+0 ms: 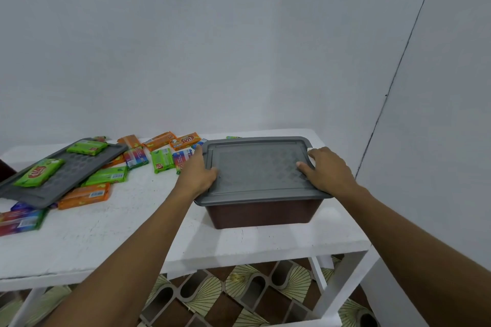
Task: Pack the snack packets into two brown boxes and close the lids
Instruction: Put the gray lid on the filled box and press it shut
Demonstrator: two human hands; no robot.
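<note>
We note one brown box (265, 214) of smooth plastic, rectangular with slightly tapered walls, standing on the right part of the white painted table (111, 236), whose surface looks rough and scuffed. A grey lid (259, 167) with rounded corners and an embossed diamond pattern sits on the box, covering it fully.

The left hand (198, 171) lies against the lid's left edge, fingers along the rim and thumb on top; its grip is partly curled on the lid. The right hand (328, 171) presses on the lid's right side, fingers spread flat over the rim and thumb on the patterned face; this grip is open-palmed, closed around nothing.

To the left, a second grey lid (63, 180) rests tilted atop loose snack packets. Two glossy green packets (39, 172) lie on it. Orange packets (84, 195), further green ones and multicoloured packets (21, 220) are scattered over the table's left and rear areas, well apart from the box's front. Under the table we see a floor (239, 295) tiled in brown and cream fan shapes.
</note>
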